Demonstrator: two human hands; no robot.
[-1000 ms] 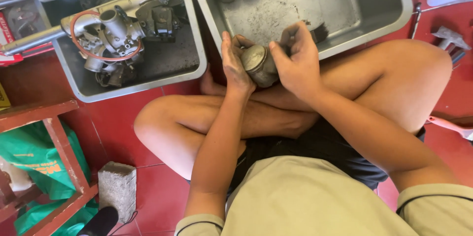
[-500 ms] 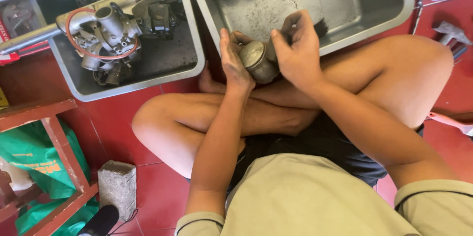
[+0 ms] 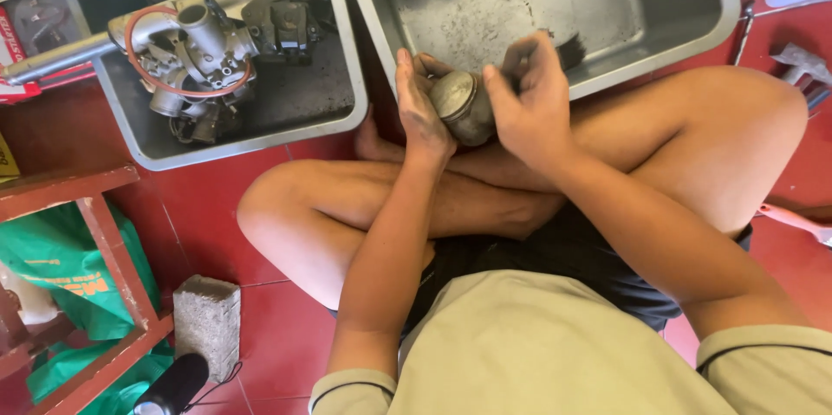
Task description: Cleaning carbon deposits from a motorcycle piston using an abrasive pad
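The left hand point(image 3: 420, 112) cups the dull round metal piston point(image 3: 461, 103) just in front of the big grey metal tray point(image 3: 659, 60). The right hand point(image 3: 533, 107) pinches a small dark brush point(image 3: 568, 49) beside it.

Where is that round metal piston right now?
In the head view, the piston sits top centre, held between the left hand and right hand, over the near rim of the right-hand grey metal tray.

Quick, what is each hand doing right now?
Left hand: closed around the round metal part, holding it.
Right hand: closed on the dark brush, fingers against the metal part.
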